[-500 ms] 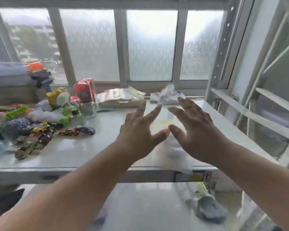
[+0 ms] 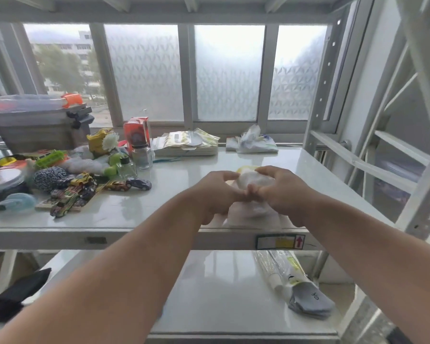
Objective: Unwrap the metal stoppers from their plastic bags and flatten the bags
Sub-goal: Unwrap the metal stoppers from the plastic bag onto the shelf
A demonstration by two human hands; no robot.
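A cloudy clear plastic bag [image 2: 252,181] with something pale and round inside sits on the white shelf top [image 2: 174,194] near its front edge. My left hand [image 2: 217,192] grips the bag's left side and my right hand [image 2: 281,192] grips its right side, thumbs touching in the middle. The bag's loose lower part [image 2: 246,214] trails toward the shelf edge. What is inside the bag is blurred; no metal stopper shows clearly.
Toy cars [image 2: 72,194], small bottles [image 2: 142,155] and other clutter crowd the shelf's left half. Flat packets [image 2: 186,142] and a crumpled bag [image 2: 252,141] lie at the back by the window. A white rack post [image 2: 318,115] stands at the right. Wrapped items [image 2: 296,284] lie on the lower shelf.
Both hands were spread open above the bag; they have dropped and closed on it. The camera view has tilted slightly downward.
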